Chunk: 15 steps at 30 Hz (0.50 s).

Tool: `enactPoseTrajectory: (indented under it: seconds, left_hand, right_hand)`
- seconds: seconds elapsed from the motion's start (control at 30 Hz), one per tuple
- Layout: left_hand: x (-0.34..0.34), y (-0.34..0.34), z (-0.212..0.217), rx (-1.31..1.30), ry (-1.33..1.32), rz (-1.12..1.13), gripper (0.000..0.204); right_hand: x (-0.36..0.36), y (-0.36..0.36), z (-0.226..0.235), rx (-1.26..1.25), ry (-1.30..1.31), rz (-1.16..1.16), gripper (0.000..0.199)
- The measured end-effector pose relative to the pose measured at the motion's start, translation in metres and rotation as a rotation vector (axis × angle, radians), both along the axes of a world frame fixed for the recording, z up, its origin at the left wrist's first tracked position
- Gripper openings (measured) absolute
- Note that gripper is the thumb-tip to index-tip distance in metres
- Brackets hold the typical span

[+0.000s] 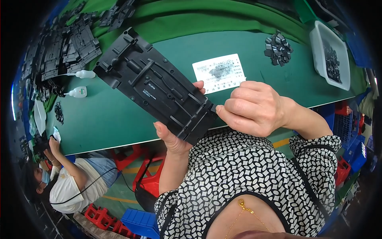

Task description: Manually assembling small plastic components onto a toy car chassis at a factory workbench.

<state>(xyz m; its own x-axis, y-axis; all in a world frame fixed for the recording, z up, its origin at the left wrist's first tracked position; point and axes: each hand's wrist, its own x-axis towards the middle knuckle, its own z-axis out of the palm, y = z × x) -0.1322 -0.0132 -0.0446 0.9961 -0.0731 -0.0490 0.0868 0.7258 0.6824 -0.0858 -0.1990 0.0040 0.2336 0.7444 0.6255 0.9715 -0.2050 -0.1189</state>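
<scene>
Left hand [177,131]: raised in front of the chest, palm turned up and toward the right; the thumb is seen on the near left side, one fingertip shows at the far edge, the other fingers are hidden; a grip is kept closed.
Left forearm: bare, brought up steeply from the near side, the elbow bent beside the patterned black-and-white short sleeve.
Right hand [254,108]: held to the right of the left hand, back turned up, fingers curled into a loose fist, thumb and forefinger pinched together at the left tip.
Right forearm: bare, angled from the near right toward the left, wrist slightly bent.
</scene>
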Motion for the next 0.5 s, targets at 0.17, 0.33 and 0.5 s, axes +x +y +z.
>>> enactPoseTrajectory:
  seconds: [0.17,0.33,0.5]
  left_hand:
    - [-0.0005,-0.0015,0.0005,0.039,0.010,0.023,0.095]
    - [0.0000,0.0009,0.0047,0.069,0.053,-0.022,0.104]
    - [-0.0001,0.0006,0.0055,0.084,0.053,-0.021,0.106]
  right_hand:
    - [-0.0001,-0.0020,0.0000,-0.024,0.020,0.023,0.020]
    - [0.0002,-0.0021,-0.0014,-0.019,0.024,0.023,0.020]
    - [0.0005,-0.0012,-0.0008,-0.042,0.020,0.020,0.019]
